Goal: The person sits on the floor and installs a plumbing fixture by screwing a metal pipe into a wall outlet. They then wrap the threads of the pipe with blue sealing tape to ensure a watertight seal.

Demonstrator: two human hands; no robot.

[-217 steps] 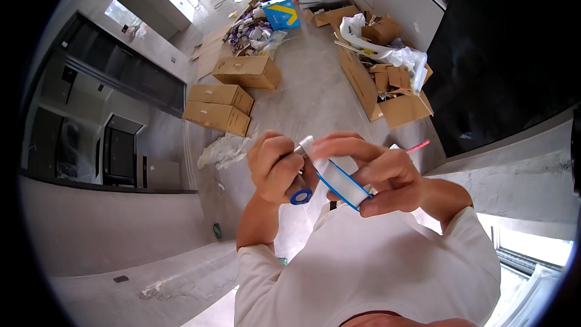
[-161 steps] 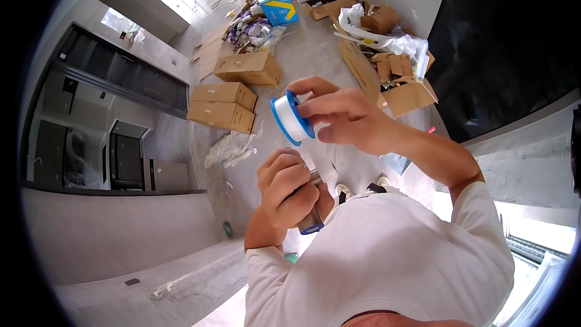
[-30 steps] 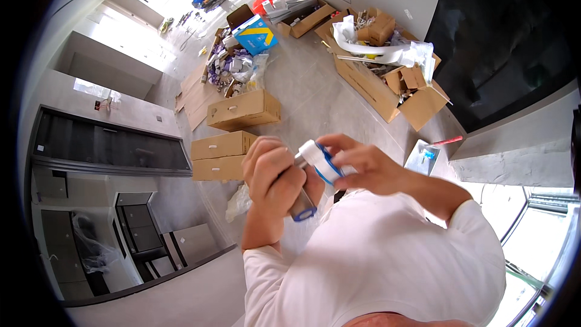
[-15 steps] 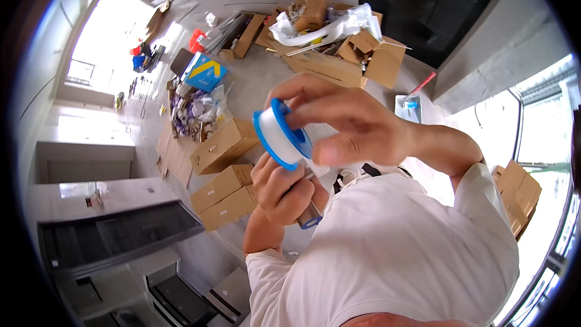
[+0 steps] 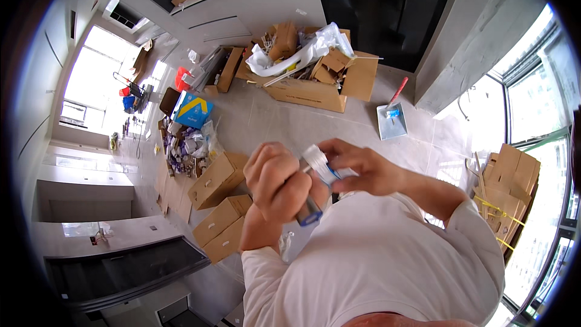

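Two hands meet close in front of the person's chest, working together on one small item. The left hand is clenched around a short metal fitting with a blue band at its lower end, gripping it upright so that its top sits steady. The right hand pinches a blue-and-white roll of thin white tape at the fitting's top end, fingers curled around the spool, seemingly to keep the tape taut against it. Most of the fitting is hidden inside the fist, so its shape is hard to tell. Farther off on the tiled floor lie closed cardboard boxes, a dustpan, and an open carton of scraps.
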